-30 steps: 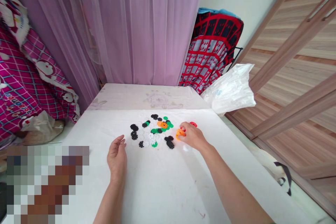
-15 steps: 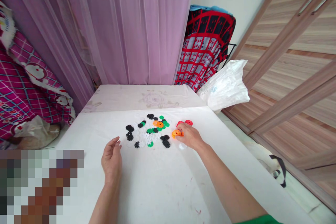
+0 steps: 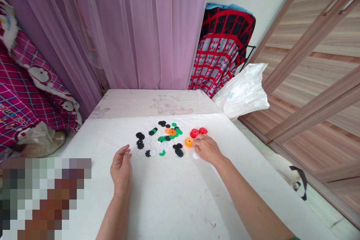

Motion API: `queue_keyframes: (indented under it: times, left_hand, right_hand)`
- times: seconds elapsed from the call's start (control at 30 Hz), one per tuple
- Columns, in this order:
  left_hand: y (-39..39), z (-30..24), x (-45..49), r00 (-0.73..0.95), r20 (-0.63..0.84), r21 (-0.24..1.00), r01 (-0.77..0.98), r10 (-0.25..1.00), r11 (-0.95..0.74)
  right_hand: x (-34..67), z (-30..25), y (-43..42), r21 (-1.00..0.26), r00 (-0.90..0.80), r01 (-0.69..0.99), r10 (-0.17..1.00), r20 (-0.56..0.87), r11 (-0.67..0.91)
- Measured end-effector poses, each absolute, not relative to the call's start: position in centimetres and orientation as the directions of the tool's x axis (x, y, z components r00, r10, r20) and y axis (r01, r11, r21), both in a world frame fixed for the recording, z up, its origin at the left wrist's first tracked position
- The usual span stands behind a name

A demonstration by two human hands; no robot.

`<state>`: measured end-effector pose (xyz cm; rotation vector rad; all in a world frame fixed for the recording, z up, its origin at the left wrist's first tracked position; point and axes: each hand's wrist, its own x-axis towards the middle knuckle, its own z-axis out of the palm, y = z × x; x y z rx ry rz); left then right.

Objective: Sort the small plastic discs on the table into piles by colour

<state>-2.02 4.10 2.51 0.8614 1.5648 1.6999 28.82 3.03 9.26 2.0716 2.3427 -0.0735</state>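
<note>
My right hand (image 3: 207, 148) is at the right of the scattered pieces, thumb and fingers slightly apart, fingertips beside a small stack of orange notched discs (image 3: 189, 142). Whether the fingertips touch the stack is hard to tell. Just beyond the fingers lie red discs (image 3: 194, 132), and a white disc (image 3: 195, 155) is partly under the hand. My left hand (image 3: 121, 167) is held over the left side, fingers loosely curled and apart, holding nothing. Between the hands lie black discs (image 3: 179, 152), green discs (image 3: 162, 138), white discs (image 3: 160, 146) and another orange disc (image 3: 172, 132).
The discs lie on a white-covered table (image 3: 174, 195) with a floral strip (image 3: 135, 103) at its far end. A white plastic bag (image 3: 243, 93) is at the far right corner. Purple curtains (image 3: 146, 30) hang behind; a wooden wardrobe (image 3: 315, 75) stands right.
My right hand has drawn slightly right, off the orange discs, which now lie uncovered in a stack. More of the red discs shows. My left hand has stayed nearly still.
</note>
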Motion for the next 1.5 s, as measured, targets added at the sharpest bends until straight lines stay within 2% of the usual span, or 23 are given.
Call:
queue_keyframes:
  times: [0.17, 0.37, 0.7, 0.97, 1.07, 1.5]
  left_hand:
    - [4.2, 2.1, -2.1, -0.554, 0.044, 0.996, -0.035, 0.832, -0.076]
    - [4.2, 1.9, -2.2, -0.552, 0.037, 0.997, -0.036, 0.833, -0.068]
    - [4.1, 2.0, -2.1, -0.544, 0.04, 0.995, -0.055, 0.838, -0.083]
    - [4.1, 1.9, -2.2, -0.543, 0.038, 0.996, -0.051, 0.839, -0.078]
    - [4.2, 1.8, -2.3, -0.544, 0.038, 0.995, -0.052, 0.838, -0.079]
    - [4.2, 1.9, -2.2, -0.546, 0.032, 0.996, -0.054, 0.837, -0.073]
  right_hand:
    - [28.6, 9.5, 3.4, -0.089, -0.043, 0.995, 0.999, -0.019, 0.041]
    - [27.9, 9.1, 4.5, -0.128, -0.093, 0.988, 0.995, -0.028, 0.089]
    - [27.9, 9.0, 5.3, -0.074, -0.137, 0.989, 0.987, -0.085, 0.131]
    - [24.6, 10.6, 7.6, -0.046, -0.152, 0.988, 0.988, -0.026, 0.151]
    - [22.7, 10.4, 9.4, -0.034, -0.116, 0.993, 0.991, -0.061, 0.115]
    - [20.5, 8.5, 12.3, -0.132, 0.045, 0.988, 0.976, -0.215, -0.075]
